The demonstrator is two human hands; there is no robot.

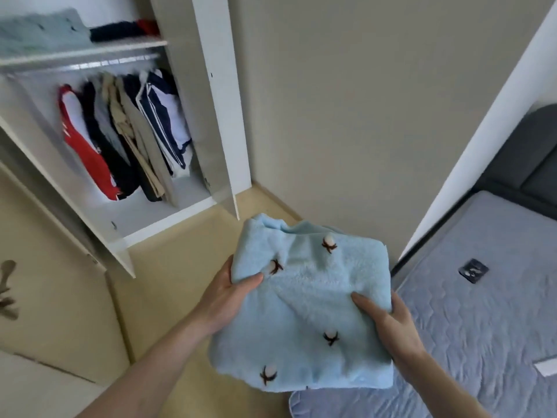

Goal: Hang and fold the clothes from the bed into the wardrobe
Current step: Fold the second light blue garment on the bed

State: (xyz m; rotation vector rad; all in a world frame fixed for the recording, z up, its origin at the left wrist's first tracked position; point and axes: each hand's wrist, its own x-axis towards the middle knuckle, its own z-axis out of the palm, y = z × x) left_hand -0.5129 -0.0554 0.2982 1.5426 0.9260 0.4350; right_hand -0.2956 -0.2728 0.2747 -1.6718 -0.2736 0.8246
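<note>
A folded light-blue fleece garment [310, 306] with small brown-and-white cotton-boll decorations is held in the air in front of me. My left hand [232, 292] grips its left edge, thumb on top. My right hand [384, 316] grips its right edge, thumb on top and fingers underneath. The open white wardrobe [211, 95] stands up and to the left, with several garments hanging from its rail [126, 128] and folded clothes on the upper shelf [39, 30]. The bed [482, 312] with a grey-blue quilted cover lies to the right.
The wardrobe's open door [60, 212] juts out at the lower left. A beige wall [361, 101] fills the middle, a white door frame [482, 140] slants along the bed. A small dark object [473, 270] lies on the bed. The floor is beige.
</note>
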